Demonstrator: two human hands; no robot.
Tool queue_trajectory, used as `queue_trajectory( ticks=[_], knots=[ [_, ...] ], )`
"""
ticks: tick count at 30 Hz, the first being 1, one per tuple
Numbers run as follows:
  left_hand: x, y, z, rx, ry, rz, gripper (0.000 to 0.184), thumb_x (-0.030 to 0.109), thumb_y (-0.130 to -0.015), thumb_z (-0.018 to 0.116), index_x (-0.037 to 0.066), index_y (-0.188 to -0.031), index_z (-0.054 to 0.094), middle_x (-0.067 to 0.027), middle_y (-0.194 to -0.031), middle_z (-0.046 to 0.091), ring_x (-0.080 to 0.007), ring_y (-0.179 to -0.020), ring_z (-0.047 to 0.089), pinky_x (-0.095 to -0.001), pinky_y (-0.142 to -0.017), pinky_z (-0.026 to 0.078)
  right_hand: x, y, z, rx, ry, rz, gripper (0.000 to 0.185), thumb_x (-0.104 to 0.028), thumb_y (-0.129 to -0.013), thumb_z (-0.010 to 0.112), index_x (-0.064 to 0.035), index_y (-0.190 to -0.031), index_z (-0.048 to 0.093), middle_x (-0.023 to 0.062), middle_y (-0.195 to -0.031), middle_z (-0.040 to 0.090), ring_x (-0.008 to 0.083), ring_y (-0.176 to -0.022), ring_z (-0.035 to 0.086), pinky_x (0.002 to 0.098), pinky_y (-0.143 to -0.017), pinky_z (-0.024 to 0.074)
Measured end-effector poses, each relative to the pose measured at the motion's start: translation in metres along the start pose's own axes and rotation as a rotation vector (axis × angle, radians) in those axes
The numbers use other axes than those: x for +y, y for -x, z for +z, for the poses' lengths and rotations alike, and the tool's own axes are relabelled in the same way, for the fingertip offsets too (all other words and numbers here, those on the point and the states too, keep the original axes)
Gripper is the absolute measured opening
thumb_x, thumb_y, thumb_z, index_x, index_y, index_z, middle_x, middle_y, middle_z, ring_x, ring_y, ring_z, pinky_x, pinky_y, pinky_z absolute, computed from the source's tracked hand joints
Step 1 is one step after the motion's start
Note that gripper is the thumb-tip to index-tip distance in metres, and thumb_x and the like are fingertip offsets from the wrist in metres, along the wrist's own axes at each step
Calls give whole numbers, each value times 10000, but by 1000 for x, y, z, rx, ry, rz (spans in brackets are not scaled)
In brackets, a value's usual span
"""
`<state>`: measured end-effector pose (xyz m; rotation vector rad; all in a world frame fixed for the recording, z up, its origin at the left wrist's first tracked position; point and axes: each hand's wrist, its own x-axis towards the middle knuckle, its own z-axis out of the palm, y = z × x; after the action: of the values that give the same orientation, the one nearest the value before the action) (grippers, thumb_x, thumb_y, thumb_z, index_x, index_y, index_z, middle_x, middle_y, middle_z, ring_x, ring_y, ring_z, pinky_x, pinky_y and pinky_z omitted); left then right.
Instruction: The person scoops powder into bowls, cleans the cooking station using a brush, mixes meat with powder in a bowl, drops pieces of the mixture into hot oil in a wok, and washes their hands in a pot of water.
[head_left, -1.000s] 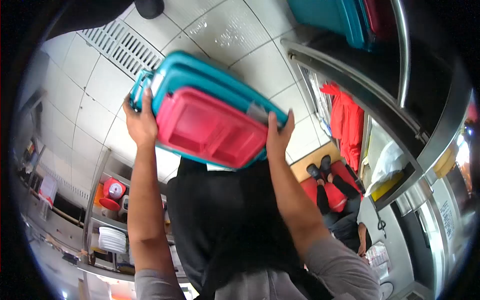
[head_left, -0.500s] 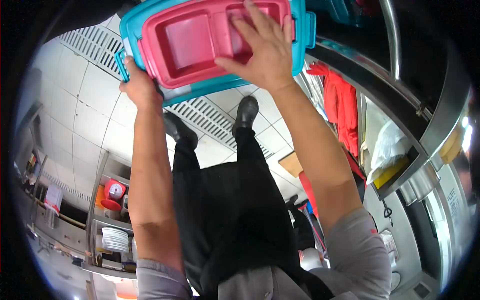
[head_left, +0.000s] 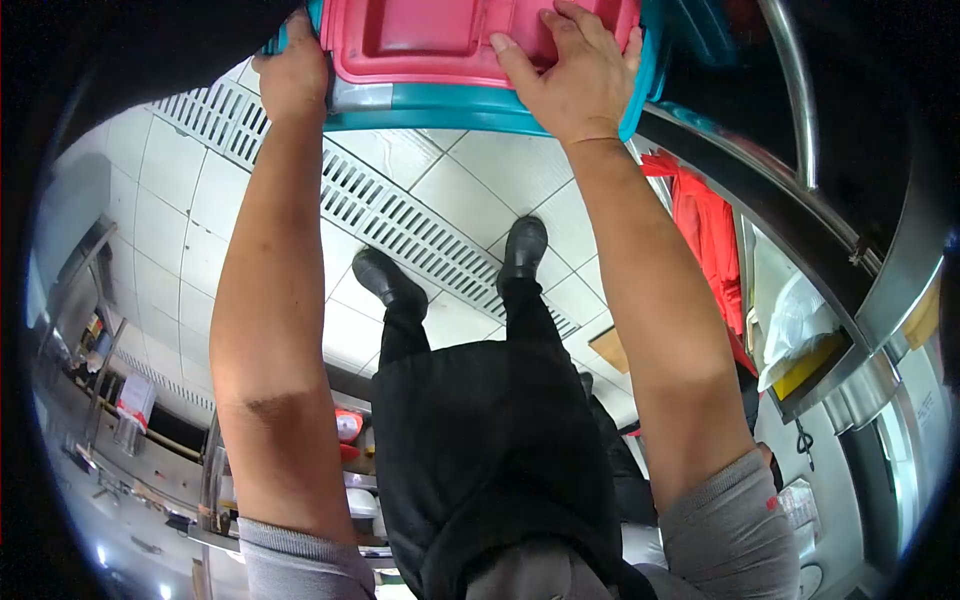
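At the top of the view, a pink plastic lid (head_left: 420,70) with recessed panels lies over a wider teal plastic container (head_left: 450,112). The far side of both is cut off by the frame. My left hand (head_left: 296,78) is closed around the container's left end, where a bit of teal shows by the fingers. Spread across the right part of the pink lid is my right hand (head_left: 578,85), its fingers apart and its palm near the front rim. What lies inside the container is hidden.
Below the container runs a slotted drain grate (head_left: 385,205) in the white tiled floor (head_left: 510,170). To the right are a curved steel rail (head_left: 795,95), hanging red cloth (head_left: 705,240) and a steel counter. Shelving with a red scale (head_left: 348,425) stands at lower left.
The container and pink lid have shifted up and slightly right in view, together with both hands. My right hand stays spread on the lid, my left at the container's left end.
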<state>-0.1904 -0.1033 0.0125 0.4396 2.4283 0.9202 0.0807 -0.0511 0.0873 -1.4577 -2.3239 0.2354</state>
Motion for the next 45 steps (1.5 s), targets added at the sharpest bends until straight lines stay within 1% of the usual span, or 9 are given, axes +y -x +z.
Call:
queue_trajectory(
  ticks=[6, 8, 13, 16, 19, 31, 39, 44, 45],
  knots=[
    [8, -26, 10, 42, -115, 75, 886, 613, -820, 658, -151, -1260, 581, -354, -1302, 592, -422, -1262, 567, -404, -1067, 427, 19, 10, 12, -45, 85, -64, 665, -633, -697, 790, -98, -1088, 750, 5, -1258, 667, 223, -1164, 620, 608, -1181, 204],
    [22, -26, 14, 100, -161, 188, 690, 547, -852, 653, -109, -1059, 709, -304, -1126, 698, -412, -1106, 669, -423, -993, 469, 19, 16, 14, -33, 52, -22, 660, -635, -685, 796, -99, -1067, 748, 5, -1251, 667, 224, -1163, 620, 621, -1178, 193],
    [39, -102, 37, -123, -520, 410, 664, 499, -987, 523, -13, -1411, 508, -281, -1199, 670, -425, -1028, 679, -496, -906, 533, 9, 13, 21, 15, 69, 67, 672, -641, -652, 809, -107, -1055, 747, -1, -1233, 663, 228, -1156, 616, 650, -1173, 165],
    [74, -107, 57, -132, -924, 696, 523, 436, -1034, 460, 40, -1340, 610, -189, -1171, 714, -445, -1024, 670, -489, -925, 522, 3, 2, 22, 27, 112, 87, 670, -652, -652, 804, -125, -1061, 747, 6, -1229, 658, 224, -1153, 609, 654, -1169, 164],
    [69, -143, 77, -60, -632, 981, 533, 446, -1032, 483, 42, -1363, 592, -172, -1181, 713, -403, -1060, 669, -476, -949, 512, -6, -18, 7, 11, 7, 190, 538, -473, -762, 789, -31, -1060, 721, 146, -1171, 666, 309, -1109, 610, 569, -1157, 258],
    [121, -129, 72, -365, -738, 1066, 518, 405, -1030, 507, 16, -1369, 563, -196, -1222, 671, -405, -1110, 632, -474, -981, 483, 2, -44, 11, -185, -52, 399, 611, -519, -681, 838, -122, -1116, 675, 78, -1266, 614, 287, -1190, 571, 670, -1173, 152],
    [140, -108, 46, -470, -738, 1001, 511, 377, -1029, 524, -1, -1373, 544, -211, -1250, 643, -406, -1144, 607, -473, -1002, 464, 4, -39, 17, 23, 11, 280, 590, -474, -657, 858, -102, -1074, 670, 106, -1204, 628, 331, -1161, 577, 683, -1098, 240],
    [162, -97, 55, -527, -695, 1039, 508, 360, -1028, 534, -11, -1375, 532, -221, -1267, 626, -406, -1165, 592, -473, -1015, 453, -14, -44, 8, 0, -128, 418, 433, -449, -701, 850, -119, -952, 726, 76, -1117, 665, 260, -1115, 610, 562, -1107, 297],
    [166, -96, 57, -529, -680, 1043, 508, 357, -1028, 536, -13, -1376, 529, -223, -1270, 622, -406, -1170, 588, -472, -1018, 450, -8, -38, 15, 185, 61, 161, 440, -432, -708, 850, -121, -994, 730, 61, -1123, 668, 252, -1116, 607, 530, -1082, 346]
  ],
)
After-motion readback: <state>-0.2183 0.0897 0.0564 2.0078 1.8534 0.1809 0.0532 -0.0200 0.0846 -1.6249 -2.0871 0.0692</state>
